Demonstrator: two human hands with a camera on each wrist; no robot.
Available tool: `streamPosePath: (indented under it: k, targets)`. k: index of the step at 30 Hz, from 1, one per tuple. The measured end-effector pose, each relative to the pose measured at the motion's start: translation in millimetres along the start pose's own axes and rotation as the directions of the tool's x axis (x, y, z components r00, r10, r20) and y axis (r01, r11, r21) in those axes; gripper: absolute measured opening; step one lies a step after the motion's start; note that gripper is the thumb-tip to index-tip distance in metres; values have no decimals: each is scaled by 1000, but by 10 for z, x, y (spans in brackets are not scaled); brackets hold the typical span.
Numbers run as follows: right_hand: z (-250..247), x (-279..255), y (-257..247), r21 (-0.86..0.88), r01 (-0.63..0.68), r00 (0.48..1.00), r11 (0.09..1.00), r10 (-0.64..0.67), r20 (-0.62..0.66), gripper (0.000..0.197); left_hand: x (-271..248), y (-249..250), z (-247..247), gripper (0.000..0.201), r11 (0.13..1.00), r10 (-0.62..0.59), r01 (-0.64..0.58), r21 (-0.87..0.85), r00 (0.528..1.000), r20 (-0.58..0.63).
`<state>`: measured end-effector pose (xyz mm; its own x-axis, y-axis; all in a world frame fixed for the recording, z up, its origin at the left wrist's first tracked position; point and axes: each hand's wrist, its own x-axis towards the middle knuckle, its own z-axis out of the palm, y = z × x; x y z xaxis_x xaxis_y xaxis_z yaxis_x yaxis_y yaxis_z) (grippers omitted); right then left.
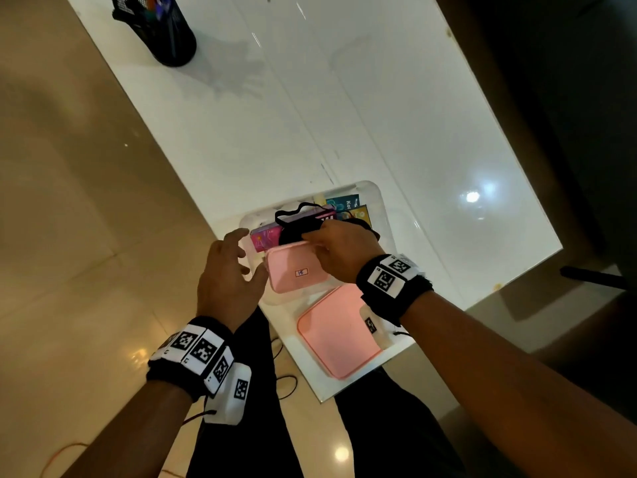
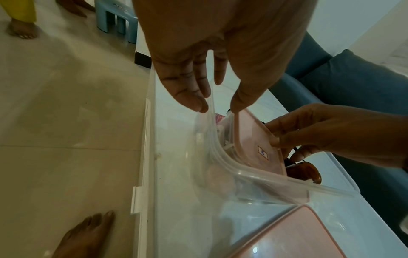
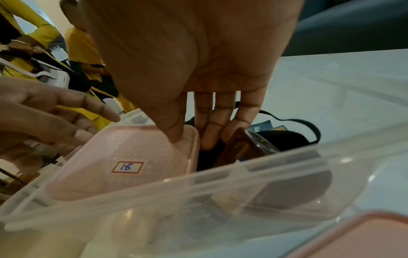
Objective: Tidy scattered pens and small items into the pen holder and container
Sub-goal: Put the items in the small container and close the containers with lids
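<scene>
Right at the near corner of the white table point(image 1: 396, 108), the clear container point(image 1: 377, 198) sits by the edge, with bare tabletop stretching beyond it; my right hand point(image 1: 339, 251) pinches the small pink box point(image 1: 293, 274), labelled 18, thumb on top and fingers behind, tilted inside the container; my left hand point(image 1: 227, 274) hovers beside the rim with fingers relaxed and spread, holding nothing; packets and a black strap point(image 1: 296, 210) crowd the container's far side; a pink lid point(image 1: 336, 334) lies just beside it; the black mesh pen holder point(image 1: 162, 29) stands well apart at the far end.
</scene>
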<state>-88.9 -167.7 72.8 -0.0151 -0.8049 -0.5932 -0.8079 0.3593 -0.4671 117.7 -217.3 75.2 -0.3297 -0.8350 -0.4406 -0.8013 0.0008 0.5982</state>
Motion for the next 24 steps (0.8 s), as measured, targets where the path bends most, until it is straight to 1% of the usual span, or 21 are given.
streamPosePath:
  k: [2, 5, 7, 10, 12, 13, 14, 15, 16, 17, 18, 19, 20, 21, 22, 24]
  targets:
    - [16, 24, -4, 10, -12, 1000, 1000, 12, -4, 46, -11, -25, 7, 57, 999, 11, -10, -36, 1000, 16]
    - [11, 6, 35, 22, -46, 999, 999, 46, -4, 39, -47, -38, 43, 52, 992, -34, 34, -118, 999, 2]
    - [3, -64, 61, 27, -53, 997, 998, 54, -59, 38, -94, -47, 78, 51, 975, -82, 76, -209, 996, -21]
    - [-26, -251, 109, 127, -74, 976, 989, 98, -195, 37, -200, -57, 125, 45, 935, -157, 135, -327, 987, -39]
    - [-40, -425, 186, 224, -88, 934, 971, 158, -321, 31, -299, -78, 159, 39, 903, -206, 173, -393, 978, -43]
    - [-43, -521, 244, 285, -86, 895, 955, 200, -399, 27, -354, -102, 185, 35, 881, -239, 203, -427, 970, -33]
    - [-42, -629, 313, 355, -77, 845, 932, 250, -473, 24, -425, -121, 214, 31, 854, -278, 240, -462, 961, -14]
    - [-22, -727, 399, 425, -77, 793, 902, 313, -522, 21, -496, -159, 256, 26, 824, -321, 286, -489, 947, 12]
    - [3, -822, 487, 485, -95, 745, 869, 385, -545, 19, -574, -188, 305, 23, 798, -359, 330, -504, 932, 41]
    - [59, -914, 604, 527, -138, 705, 839, 457, -543, 18, -664, -218, 368, 21, 777, -394, 379, -502, 915, 81]
    - [127, -995, 724, 552, -198, 683, 810, 518, -514, 18, -757, -252, 438, 19, 754, -424, 431, -496, 896, 133]
    - [221, -1073, 872, 567, -270, 680, 778, 571, -460, 20, -854, -275, 531, 18, 729, -450, 489, -479, 870, 202]
    - [321, -1124, 1008, 570, -338, 693, 749, 608, -388, 24, -936, -288, 620, 20, 706, -459, 539, -460, 843, 281]
    - [430, -1166, 1136, 555, -403, 715, 728, 629, -306, 30, -1005, -306, 722, 24, 703, -454, 571, -424, 819, 351]
    - [540, -1212, 1252, 517, -456, 741, 725, 630, -230, 38, -1071, -305, 828, 31, 718, -447, 586, -375, 802, 397]
    - [736, -1273, 1399, 395, -513, 793, 762, 597, -122, 51, -1137, -262, 1023, 47, 756, -450, 588, -288, 786, 425]
